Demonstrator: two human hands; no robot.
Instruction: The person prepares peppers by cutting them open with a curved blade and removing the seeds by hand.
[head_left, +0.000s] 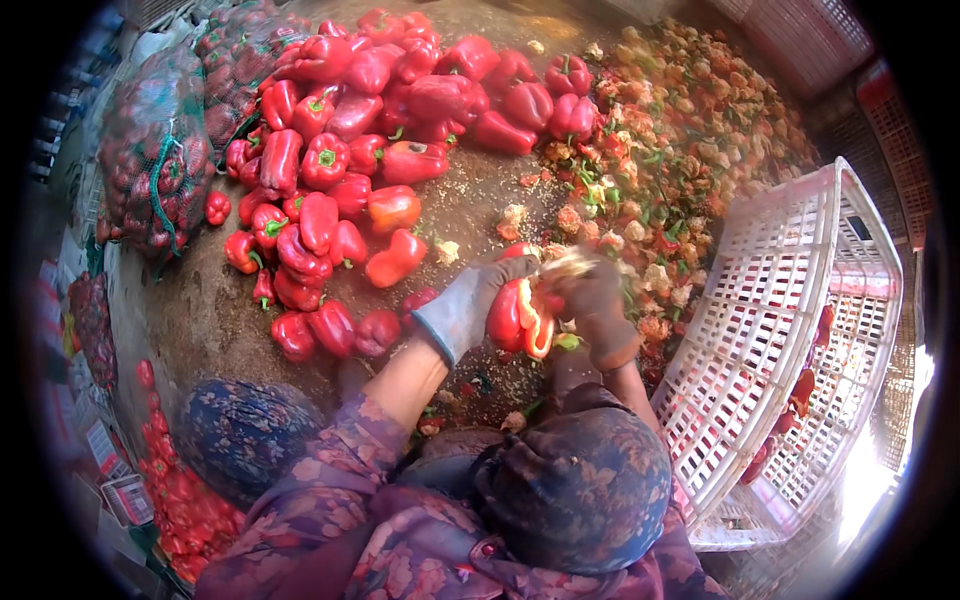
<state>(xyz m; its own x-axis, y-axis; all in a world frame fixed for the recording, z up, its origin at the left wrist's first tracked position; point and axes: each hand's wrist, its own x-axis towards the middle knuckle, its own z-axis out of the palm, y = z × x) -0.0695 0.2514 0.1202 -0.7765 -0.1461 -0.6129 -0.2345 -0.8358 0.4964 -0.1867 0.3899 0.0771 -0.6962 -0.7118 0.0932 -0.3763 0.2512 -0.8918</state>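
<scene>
My left hand (470, 305), in a grey-blue glove, grips a red bell pepper (510, 318) in front of me. The pepper is cut open, its pale inner edge showing. At its upper right is my right hand (597, 310), in a darker glove and blurred by motion. A pale, streaked pepper core (568, 266) shows at the right fingertips, also smeared. Whether a blade is in this hand as well, I cannot tell. Whole red peppers (320, 220) lie heaped on the ground beyond my left hand.
A pile of discarded cores and stems (690, 130) spreads at the far right. Close on my right, a white plastic crate (760, 300) leans tilted, with red pieces inside. Net sacks of peppers (155, 170) stand at the far left. More red peppers (180, 480) lie at the near left.
</scene>
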